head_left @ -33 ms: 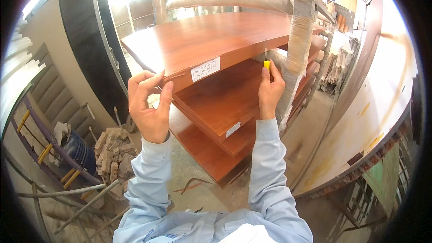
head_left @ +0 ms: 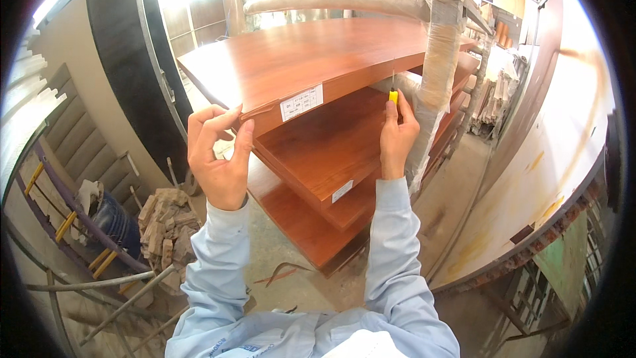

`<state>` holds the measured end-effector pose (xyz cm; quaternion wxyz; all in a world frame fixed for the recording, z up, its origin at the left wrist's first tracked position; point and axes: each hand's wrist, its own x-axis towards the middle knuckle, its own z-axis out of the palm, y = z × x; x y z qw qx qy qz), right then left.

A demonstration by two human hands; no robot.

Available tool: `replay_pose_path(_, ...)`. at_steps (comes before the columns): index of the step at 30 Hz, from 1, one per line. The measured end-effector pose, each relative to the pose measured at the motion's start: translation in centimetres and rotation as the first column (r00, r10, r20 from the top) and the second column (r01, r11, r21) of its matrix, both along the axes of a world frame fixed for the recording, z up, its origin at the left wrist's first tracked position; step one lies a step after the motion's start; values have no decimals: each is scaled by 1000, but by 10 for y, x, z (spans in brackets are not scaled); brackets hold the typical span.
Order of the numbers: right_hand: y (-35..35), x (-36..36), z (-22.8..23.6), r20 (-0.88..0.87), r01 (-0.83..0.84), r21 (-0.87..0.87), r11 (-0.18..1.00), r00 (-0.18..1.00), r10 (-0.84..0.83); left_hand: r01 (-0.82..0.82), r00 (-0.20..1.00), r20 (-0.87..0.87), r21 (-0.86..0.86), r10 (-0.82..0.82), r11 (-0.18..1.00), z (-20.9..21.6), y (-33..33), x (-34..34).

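A reddish-brown wood panel (head_left: 318, 43) lies on top of a stack, with a white label (head_left: 301, 102) on its front edge. At its near left corner, the thumb and index finger of my left hand (head_left: 222, 159) pinch the edge, where a thin edge strip (head_left: 262, 113) looks loose. My right hand (head_left: 399, 136) is closed around a yellow utility knife (head_left: 393, 96). Its thin blade points up against the panel's front edge, near the wrapped post. Whether the blade touches the edge I cannot tell.
Further panels (head_left: 324, 142) sit below on a rack with a plastic-wrapped post (head_left: 440, 59) at right. Broken wood pieces (head_left: 169, 225), a blue drum (head_left: 116, 222) and metal bars (head_left: 99, 285) stand at left. A large pale board (head_left: 543, 139) leans at right.
My right hand and the knife have shifted very slightly down and to the right. The left hand stays at the panel's corner.
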<state>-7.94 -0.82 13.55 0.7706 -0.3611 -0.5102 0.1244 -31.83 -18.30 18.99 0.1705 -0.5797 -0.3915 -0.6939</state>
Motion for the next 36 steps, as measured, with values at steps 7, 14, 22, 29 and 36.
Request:
replay_pose_path(7,-52,-3,4,-118,-265,27,964,957,267,-102,976,-177,144,127,984,12,-8,5)
replay_pose_path(14,-47,-7,10,301,4,207,978,951,-67,211,410,-553,-716,-725,665,-58,-48,50)
replay_pose_path(22,-27,-17,2,297,-117,278,954,954,30,207,483,-450,-775,-751,597,-74,-49,37)
replay_pose_path(29,-15,-16,4,273,-81,276,958,962,2,233,497,-424,-775,-757,588,-76,-53,31)
replay_pose_path(36,7,-7,1,208,18,241,970,976,-70,229,505,-395,-796,-767,560,-76,-51,29)
